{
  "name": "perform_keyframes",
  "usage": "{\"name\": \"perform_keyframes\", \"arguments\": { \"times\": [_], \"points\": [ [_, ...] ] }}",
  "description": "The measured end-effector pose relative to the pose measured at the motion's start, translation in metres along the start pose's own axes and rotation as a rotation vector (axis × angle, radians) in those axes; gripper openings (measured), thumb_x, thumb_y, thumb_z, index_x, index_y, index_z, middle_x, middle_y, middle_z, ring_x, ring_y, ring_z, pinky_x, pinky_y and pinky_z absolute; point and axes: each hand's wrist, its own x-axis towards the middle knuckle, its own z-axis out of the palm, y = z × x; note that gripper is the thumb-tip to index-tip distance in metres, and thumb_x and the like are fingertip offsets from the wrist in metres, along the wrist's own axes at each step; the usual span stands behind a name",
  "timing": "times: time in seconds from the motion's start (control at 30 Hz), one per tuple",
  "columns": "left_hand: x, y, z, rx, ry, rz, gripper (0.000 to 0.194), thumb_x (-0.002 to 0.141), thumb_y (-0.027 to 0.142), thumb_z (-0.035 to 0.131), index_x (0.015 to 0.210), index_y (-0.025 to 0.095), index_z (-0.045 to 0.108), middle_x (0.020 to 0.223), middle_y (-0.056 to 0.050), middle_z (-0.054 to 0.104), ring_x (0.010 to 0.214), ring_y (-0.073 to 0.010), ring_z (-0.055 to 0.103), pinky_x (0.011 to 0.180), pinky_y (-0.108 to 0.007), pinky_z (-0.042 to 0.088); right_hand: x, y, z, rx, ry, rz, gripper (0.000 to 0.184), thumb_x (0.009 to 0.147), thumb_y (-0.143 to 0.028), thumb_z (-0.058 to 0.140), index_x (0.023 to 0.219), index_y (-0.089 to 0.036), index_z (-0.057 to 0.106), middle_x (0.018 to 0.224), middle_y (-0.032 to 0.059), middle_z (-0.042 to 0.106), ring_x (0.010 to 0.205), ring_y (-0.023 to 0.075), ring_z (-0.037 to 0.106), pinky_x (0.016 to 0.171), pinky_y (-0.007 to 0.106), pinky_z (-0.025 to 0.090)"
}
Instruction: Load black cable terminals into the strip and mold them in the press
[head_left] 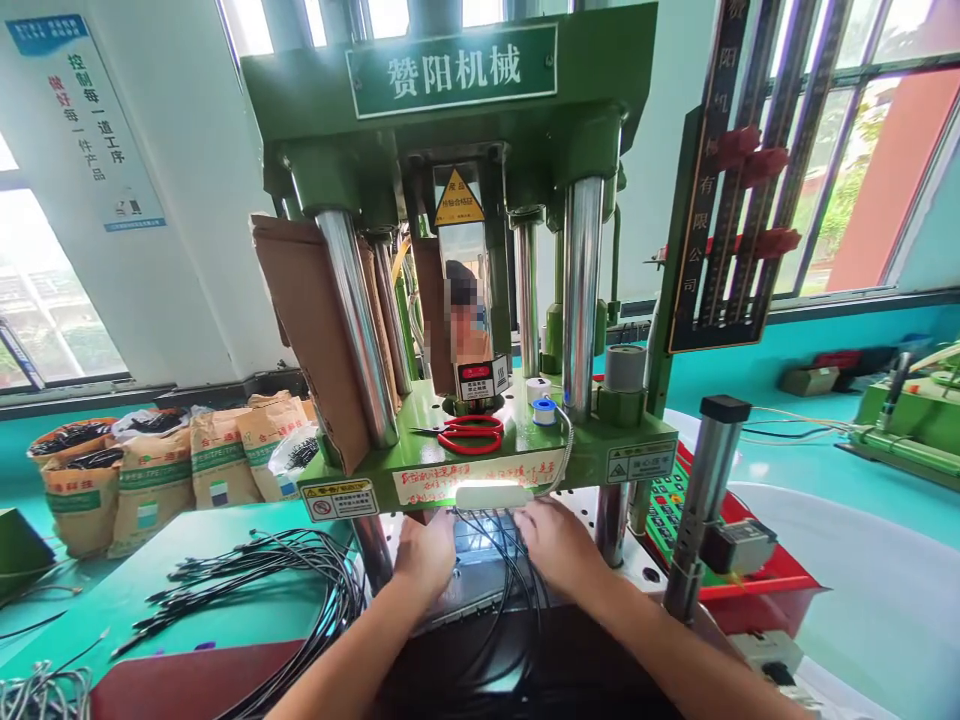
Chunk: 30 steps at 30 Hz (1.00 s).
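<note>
Both hands reach in under the green press's upper plate, at the metal mould [472, 575]. My left hand [426, 555] is at the mould's left side, its fingers bent and close together; their tips are hidden, so what they grip does not show. My right hand [553, 540] is at the right side, fingers curled at the ends of several thin black cables [517, 585]. These cables run from the mould down over its front edge towards me. A lit white lamp [491, 496] hangs just above, between the hands.
Red-handled scissors [471, 433] and a blue spool [544, 411] lie on the press's plate [420, 470]. Steel columns [581, 300] flank the work area. Bundled black cables [262, 570] rest on the left table. A control panel [671, 510] stands at right, bagged goods [150, 480] at left.
</note>
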Motion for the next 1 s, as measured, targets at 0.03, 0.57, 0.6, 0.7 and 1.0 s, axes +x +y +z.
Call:
{"name": "perform_keyframes", "arguments": {
  "times": [0.03, 0.57, 0.6, 0.7, 1.0],
  "points": [
    [-0.007, 0.002, 0.000, 0.014, -0.016, 0.047, 0.036, 0.090, 0.021, 0.035, 0.120, 0.021, 0.055, 0.125, -0.010, 0.057, 0.121, -0.0253, 0.047, 0.102, -0.041, 0.033, -0.010, -0.010, 0.000, -0.032, -0.016, -0.046, 0.023, 0.093, -0.020, 0.042, 0.090, -0.019, 0.065, 0.093, 0.0052, 0.065, 0.091, 0.0175, 0.058, 0.084, 0.029, 0.042],
    [-0.010, -0.011, -0.002, 0.020, -0.076, 0.192, 0.068, 0.060, 0.005, 0.044, 0.125, 0.023, 0.048, 0.132, -0.003, 0.054, 0.123, -0.0207, 0.046, 0.100, -0.034, 0.035, -0.010, -0.056, 0.020, -0.304, -0.066, -0.067, 0.027, 0.087, -0.010, 0.042, 0.088, -0.015, 0.068, 0.094, 0.0128, 0.067, 0.092, 0.0263, 0.059, 0.078, 0.035, 0.041],
    [-0.010, -0.012, -0.002, 0.017, -0.072, 0.189, 0.067, 0.060, 0.005, 0.044, 0.125, 0.023, 0.048, 0.131, -0.003, 0.055, 0.122, -0.0212, 0.047, 0.099, -0.034, 0.036, -0.010, -0.056, 0.021, -0.295, -0.060, -0.072, 0.026, 0.088, -0.011, 0.042, 0.088, -0.015, 0.068, 0.094, 0.0120, 0.067, 0.091, 0.0257, 0.059, 0.078, 0.034, 0.041],
    [-0.010, -0.014, 0.000, 0.013, -0.062, 0.187, 0.065, 0.060, 0.005, 0.044, 0.123, 0.022, 0.049, 0.126, -0.005, 0.058, 0.119, -0.0220, 0.048, 0.099, -0.034, 0.035, -0.012, -0.054, 0.024, -0.261, -0.047, -0.094, 0.024, 0.089, -0.015, 0.044, 0.089, -0.018, 0.067, 0.093, 0.0089, 0.067, 0.091, 0.0235, 0.058, 0.080, 0.032, 0.040],
    [-0.013, -0.011, 0.003, 0.058, -0.042, 0.206, 0.066, 0.059, 0.005, 0.043, 0.124, 0.017, 0.047, 0.130, -0.009, 0.055, 0.124, -0.0211, 0.044, 0.107, -0.036, 0.026, -0.012, -0.047, 0.030, -0.204, -0.025, -0.108, 0.025, 0.090, -0.020, 0.043, 0.086, -0.022, 0.067, 0.091, 0.0053, 0.067, 0.089, 0.0207, 0.059, 0.080, 0.029, 0.040]
  ]
}}
